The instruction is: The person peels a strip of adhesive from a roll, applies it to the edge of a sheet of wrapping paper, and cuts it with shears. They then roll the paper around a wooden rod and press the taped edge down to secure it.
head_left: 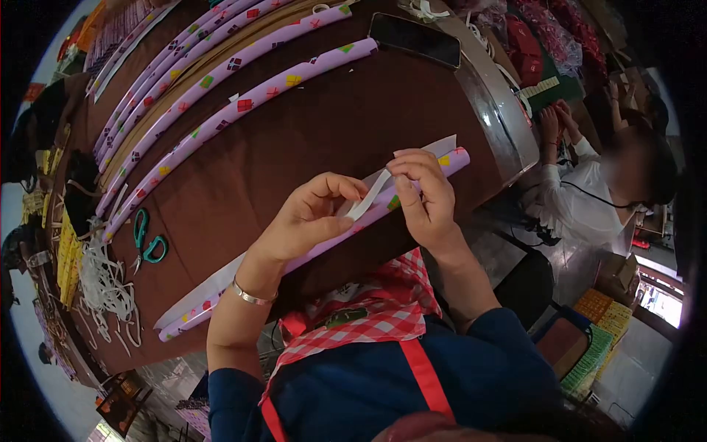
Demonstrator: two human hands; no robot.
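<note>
A short white strip is stretched between my two hands, above a purple patterned paper roll. My left hand pinches the strip's lower end between thumb and fingers. The upper end is held in the fingertips of my right hand. Beneath both hands, the roll lies along the table's near edge, with a loose white paper edge showing beside it.
More patterned rolls lie across the brown table. Green-handled scissors and white strips are at the left. A black phone rests at the far edge. Another person sits at the right.
</note>
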